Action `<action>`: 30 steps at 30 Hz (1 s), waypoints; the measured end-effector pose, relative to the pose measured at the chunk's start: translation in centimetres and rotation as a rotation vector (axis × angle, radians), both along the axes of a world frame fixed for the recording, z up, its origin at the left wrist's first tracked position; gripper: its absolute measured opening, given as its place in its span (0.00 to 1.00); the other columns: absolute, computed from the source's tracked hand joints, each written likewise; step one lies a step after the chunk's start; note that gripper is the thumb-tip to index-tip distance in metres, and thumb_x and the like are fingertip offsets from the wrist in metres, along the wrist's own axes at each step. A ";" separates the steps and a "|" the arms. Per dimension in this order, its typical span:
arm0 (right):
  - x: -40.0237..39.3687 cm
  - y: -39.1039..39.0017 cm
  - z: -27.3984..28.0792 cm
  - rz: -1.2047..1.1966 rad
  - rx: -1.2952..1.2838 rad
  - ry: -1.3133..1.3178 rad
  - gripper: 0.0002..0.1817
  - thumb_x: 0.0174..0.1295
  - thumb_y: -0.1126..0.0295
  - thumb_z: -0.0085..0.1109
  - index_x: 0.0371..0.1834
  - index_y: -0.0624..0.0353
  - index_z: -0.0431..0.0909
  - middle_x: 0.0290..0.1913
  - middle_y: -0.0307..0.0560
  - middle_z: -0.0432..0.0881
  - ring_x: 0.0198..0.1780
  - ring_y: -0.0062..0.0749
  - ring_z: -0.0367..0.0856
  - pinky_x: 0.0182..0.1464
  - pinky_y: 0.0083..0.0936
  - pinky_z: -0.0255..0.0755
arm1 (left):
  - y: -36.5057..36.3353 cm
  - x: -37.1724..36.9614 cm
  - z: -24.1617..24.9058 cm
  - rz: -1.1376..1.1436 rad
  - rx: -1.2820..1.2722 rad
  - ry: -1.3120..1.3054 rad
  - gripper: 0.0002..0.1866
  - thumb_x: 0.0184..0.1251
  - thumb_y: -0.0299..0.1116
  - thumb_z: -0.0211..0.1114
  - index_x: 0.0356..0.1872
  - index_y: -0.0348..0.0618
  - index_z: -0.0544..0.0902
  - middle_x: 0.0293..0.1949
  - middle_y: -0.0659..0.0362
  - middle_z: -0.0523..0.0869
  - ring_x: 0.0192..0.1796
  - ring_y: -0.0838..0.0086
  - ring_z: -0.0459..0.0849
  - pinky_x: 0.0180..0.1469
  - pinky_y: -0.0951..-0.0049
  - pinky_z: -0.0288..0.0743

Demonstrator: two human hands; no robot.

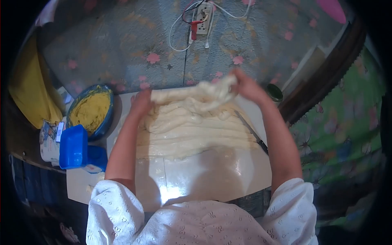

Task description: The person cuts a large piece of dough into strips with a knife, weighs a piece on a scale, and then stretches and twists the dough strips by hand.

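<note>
Pale, glossy dough lies in long strips across a white board. At the board's far side, my left hand is closed on the left end of a dough strip. The strip's other end is lifted in my right hand, whose fingers are closed round it and slightly blurred. Between the hands the strip looks bunched and twisted. To the right of the dough rests a knife, its dark handle pointing toward me.
A blue bowl of yellow mixture stands at the left, behind blue plastic containers and a printed bag. A round green-lidded jar sits at the back right. A power strip with cables hangs on the wall.
</note>
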State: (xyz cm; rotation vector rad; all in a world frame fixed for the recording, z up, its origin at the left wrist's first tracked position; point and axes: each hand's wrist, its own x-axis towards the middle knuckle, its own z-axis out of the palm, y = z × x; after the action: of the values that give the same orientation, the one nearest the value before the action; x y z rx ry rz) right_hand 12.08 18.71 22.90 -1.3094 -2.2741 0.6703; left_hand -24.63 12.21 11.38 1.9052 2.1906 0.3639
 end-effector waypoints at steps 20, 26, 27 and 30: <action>10.3 -17.0 -20.7 -0.551 0.205 -0.228 0.41 0.48 0.59 0.67 0.65 0.61 0.60 0.65 0.66 0.60 0.66 0.61 0.57 0.68 0.49 0.50 | -23.0 3.3 -6.5 0.027 0.192 -0.101 0.36 0.55 0.50 0.66 0.63 0.43 0.69 0.68 0.45 0.60 0.72 0.49 0.53 0.71 0.50 0.43; 11.0 -16.4 -22.6 -0.675 0.302 -0.263 0.40 0.47 0.54 0.70 0.60 0.63 0.65 0.56 0.60 0.69 0.59 0.55 0.65 0.61 0.48 0.57 | -22.0 2.6 -7.7 0.022 0.117 -0.013 0.37 0.56 0.49 0.66 0.65 0.42 0.66 0.69 0.46 0.59 0.74 0.52 0.49 0.73 0.52 0.38; 10.7 -16.4 -22.3 -0.697 0.316 -0.264 0.40 0.47 0.54 0.70 0.60 0.63 0.65 0.56 0.60 0.69 0.59 0.55 0.65 0.61 0.48 0.57 | -21.9 2.8 -7.7 0.032 0.169 -0.041 0.35 0.57 0.46 0.66 0.64 0.41 0.68 0.68 0.45 0.61 0.73 0.50 0.52 0.72 0.51 0.41; 10.7 -16.5 -21.7 -0.770 0.277 -0.323 0.33 0.43 0.53 0.72 0.50 0.61 0.72 0.49 0.56 0.72 0.54 0.52 0.67 0.56 0.46 0.60 | -22.0 4.7 -7.0 -0.037 0.167 -0.126 0.31 0.57 0.42 0.66 0.61 0.41 0.70 0.66 0.44 0.65 0.71 0.48 0.56 0.71 0.51 0.47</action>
State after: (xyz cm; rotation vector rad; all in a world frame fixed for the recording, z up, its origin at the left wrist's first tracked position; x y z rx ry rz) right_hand 22.74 2.25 1.18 -2.0522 -1.7486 -0.1244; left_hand -19.97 -9.82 4.35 1.9446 2.0999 0.6599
